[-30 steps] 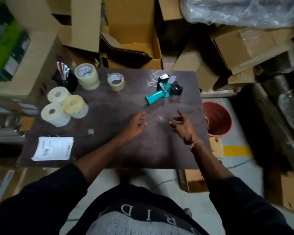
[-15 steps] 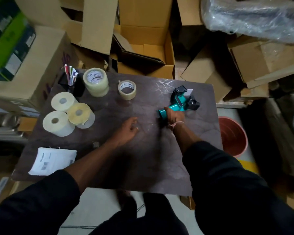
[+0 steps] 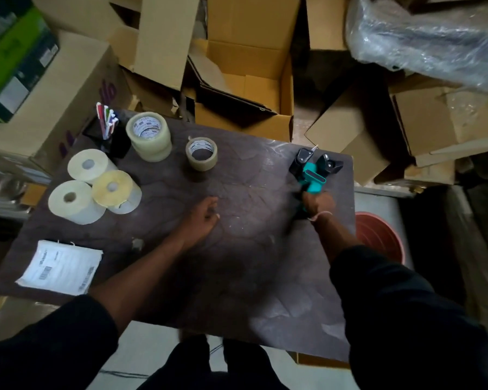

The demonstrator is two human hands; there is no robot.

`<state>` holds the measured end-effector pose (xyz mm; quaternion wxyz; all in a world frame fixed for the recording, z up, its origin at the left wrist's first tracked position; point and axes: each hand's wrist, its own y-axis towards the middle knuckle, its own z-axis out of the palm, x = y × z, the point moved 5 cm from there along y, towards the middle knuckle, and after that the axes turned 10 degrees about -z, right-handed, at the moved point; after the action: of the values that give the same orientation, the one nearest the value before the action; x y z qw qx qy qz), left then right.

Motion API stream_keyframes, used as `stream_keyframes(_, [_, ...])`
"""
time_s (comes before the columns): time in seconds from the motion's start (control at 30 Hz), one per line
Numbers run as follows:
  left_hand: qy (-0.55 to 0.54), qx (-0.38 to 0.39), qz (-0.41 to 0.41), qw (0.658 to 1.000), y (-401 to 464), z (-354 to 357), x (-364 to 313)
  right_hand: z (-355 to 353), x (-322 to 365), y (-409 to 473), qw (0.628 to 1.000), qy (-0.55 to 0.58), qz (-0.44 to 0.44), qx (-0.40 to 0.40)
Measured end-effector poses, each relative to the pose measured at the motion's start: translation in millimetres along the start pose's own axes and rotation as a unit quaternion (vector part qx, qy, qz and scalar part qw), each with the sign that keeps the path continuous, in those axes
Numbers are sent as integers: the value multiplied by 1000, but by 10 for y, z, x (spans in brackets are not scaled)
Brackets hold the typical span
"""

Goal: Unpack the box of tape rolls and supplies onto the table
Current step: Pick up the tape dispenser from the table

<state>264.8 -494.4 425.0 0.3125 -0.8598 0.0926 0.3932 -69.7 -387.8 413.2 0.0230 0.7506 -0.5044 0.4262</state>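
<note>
Table (image 3: 237, 291): we see most of the supplies already laid out on its dark top.
Tape rolls: a stack of clear tape rolls (image 3: 149, 136) stands at the far left, and a single tape roll (image 3: 201, 153) sits just beside it to the right.
Paper rolls: three pale label rolls (image 3: 93, 184) are grouped touching each other near the left edge.
Other supplies: a black pen holder (image 3: 107, 130) stands behind the rolls, and a packet of printed sheets (image 3: 59, 267) lies at the near left corner.
Tape dispenser (image 3: 312, 171): it sits at the far right corner, teal with black parts.
Right hand (image 3: 317, 202): we have it closed around the dispenser's handle.
Left hand (image 3: 204, 215): it rests near the middle of the table, fingers loosely curled, holding nothing.
Box (image 3: 243, 80): the open cardboard box behind the table looks mostly emptied; we see only a dark flat piece inside, though the dim light may hide more.
Progress: we judge the unpacking nearly done.
Left to do: settle the dispenser in its place and check the box for leftovers.
</note>
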Motion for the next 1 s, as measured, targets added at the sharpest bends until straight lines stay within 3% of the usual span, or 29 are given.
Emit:
stream_keyframes(0.2, [-14, -38, -18, 999, 38, -63, 24, -130, 11, 41, 999, -37, -4, 23])
stream_keyframes(0.33, [-15, -14, -21, 1000, 61, -224, -22, 18, 14, -25, 999, 3, 21, 24])
stream_keyframes(0.4, [1, -12, -4, 1000, 79, -387, -7, 77, 270, -275, 995, -90, 0, -35])
stream_keyframes(0.47, [33, -17, 20, 999, 61, -604, 0, 232, 622, -575, 965, -221, -71, -123])
stream_keyframes(0.5, [62, -24, 29, 997, 31, -732, -6, 411, 806, -714, 949, -256, -132, -128])
stream_keyframes(0.57, [112, -35, 46, 992, -27, -989, 5, 880, 1150, -916, 916, -282, -281, -52])
stream_keyframes(0.63, [145, -46, 75, 986, -20, -1216, 48, 1356, 1436, -987, 903, -244, -349, 54])
stream_keyframes(0.7, [166, -55, 91, 980, 45, -1423, 121, 1738, 1715, -1004, 908, -196, -354, 104])
stream_keyframes(0.8, [179, -69, 103, 976, 141, -1658, 226, 2137, 1997, -985, 938, -112, -308, 110])
stream_keyframes(1.0, [158, -64, 127, 977, 150, -1890, 379, 2561, 2235, -1078, 961, -55, -262, 70])
